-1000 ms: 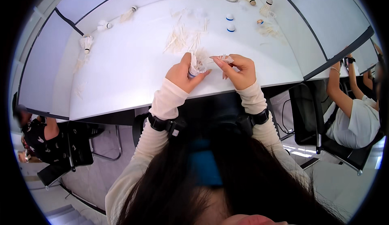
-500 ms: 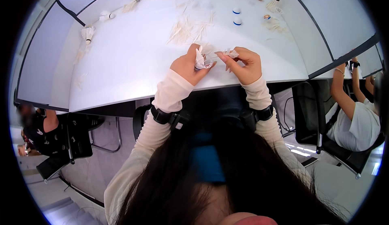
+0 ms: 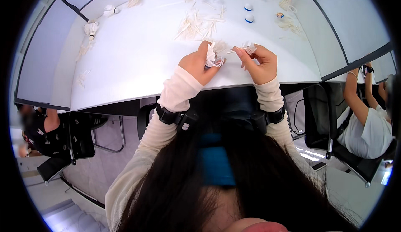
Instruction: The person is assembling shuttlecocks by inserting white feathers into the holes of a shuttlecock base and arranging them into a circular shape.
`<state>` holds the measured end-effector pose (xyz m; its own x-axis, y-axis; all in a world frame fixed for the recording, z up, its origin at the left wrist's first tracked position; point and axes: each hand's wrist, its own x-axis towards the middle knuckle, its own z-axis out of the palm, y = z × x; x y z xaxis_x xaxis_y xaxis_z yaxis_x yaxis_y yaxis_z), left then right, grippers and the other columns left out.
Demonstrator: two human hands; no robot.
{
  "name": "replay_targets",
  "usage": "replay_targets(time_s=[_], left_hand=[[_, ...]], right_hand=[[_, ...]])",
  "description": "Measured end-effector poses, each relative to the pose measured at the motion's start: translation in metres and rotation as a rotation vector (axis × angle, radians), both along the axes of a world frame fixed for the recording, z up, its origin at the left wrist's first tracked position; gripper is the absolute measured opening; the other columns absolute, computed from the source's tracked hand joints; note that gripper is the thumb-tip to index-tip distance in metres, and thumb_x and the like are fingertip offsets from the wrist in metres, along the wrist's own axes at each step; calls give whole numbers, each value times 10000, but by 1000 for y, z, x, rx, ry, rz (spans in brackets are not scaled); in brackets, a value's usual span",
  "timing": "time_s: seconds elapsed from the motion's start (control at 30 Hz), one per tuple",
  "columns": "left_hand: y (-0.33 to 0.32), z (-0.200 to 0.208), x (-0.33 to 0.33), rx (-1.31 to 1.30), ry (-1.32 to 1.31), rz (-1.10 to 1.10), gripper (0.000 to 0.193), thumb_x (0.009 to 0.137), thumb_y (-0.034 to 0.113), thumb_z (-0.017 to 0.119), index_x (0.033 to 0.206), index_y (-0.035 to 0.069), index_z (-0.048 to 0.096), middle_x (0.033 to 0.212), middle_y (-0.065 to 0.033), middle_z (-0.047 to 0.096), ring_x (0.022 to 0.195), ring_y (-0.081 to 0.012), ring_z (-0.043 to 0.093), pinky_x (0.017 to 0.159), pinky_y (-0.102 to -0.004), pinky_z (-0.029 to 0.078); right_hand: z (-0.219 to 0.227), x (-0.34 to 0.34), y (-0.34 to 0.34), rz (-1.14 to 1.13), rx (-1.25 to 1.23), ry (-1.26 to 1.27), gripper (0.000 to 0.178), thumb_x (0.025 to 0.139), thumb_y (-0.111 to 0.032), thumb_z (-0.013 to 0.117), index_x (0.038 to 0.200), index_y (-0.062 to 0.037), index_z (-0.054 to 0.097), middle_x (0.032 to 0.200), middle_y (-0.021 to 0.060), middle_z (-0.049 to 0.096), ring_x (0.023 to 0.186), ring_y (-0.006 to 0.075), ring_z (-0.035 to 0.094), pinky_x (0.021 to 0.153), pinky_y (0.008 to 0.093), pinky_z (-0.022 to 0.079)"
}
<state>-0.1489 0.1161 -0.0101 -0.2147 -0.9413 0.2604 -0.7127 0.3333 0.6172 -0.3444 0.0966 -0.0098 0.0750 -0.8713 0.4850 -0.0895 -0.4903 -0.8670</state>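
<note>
Above the desk's near edge, my left hand (image 3: 194, 68) is closed around a partly stripped white shuttlecock (image 3: 210, 56), whose loose feathers and white ring-shaped netting show beside the thumb. My fingers hide most of its base. Just to the right, my right hand (image 3: 265, 66) pinches a white feather (image 3: 249, 48) between thumb and forefinger, its thin shaft pointing left toward the shuttlecock. A small gap separates the two hands. Beyond them lies a loose pile of feather pieces (image 3: 193, 26) on the white desk (image 3: 133, 56).
Two white caps with blue bands (image 3: 249, 18) stand at the back right. Several shuttlecocks (image 3: 91, 29) lie along the left and back edges, others (image 3: 287, 1) at the far right. Low partitions (image 3: 46, 56) flank the desk. Seated people (image 3: 362, 127) are on both sides.
The whole view has shifted slightly. Both hands keep their grips, and the feather in my right hand has turned a little, its shaft now showing more plainly.
</note>
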Motion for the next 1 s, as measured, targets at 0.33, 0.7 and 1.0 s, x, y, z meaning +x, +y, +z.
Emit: replay_targets(time_s=[0.33, 0.7, 1.0], left_hand=[[4, 9, -2, -58, 3, -19, 427, 864, 269, 624, 1148, 5, 445, 776, -224, 631, 745, -412, 617, 636, -450, 476], [1, 10, -1, 29, -60, -28, 539, 832, 230, 651, 1226, -59, 422, 789, -225, 634, 732, -385, 624, 628, -419, 483], [1, 10, -1, 44, -46, -35, 563, 830, 224, 648, 1254, -62, 414, 825, -236, 640, 759, -387, 632, 658, -409, 494]], right_hand=[[2, 3, 0, 35, -13, 98, 282, 799, -111, 751, 624, 24, 575, 547, 23, 511, 493, 69, 448, 470, 236, 319], [-1, 2, -1, 16, -127, 228, 302, 805, -112, 744, 613, 25, 555, 557, 33, 501, 490, 85, 440, 467, 254, 326], [-2, 1, 1, 27, -73, 159, 298, 808, -102, 729, 616, 21, 538, 563, 47, 499, 490, 89, 438, 468, 251, 330]])
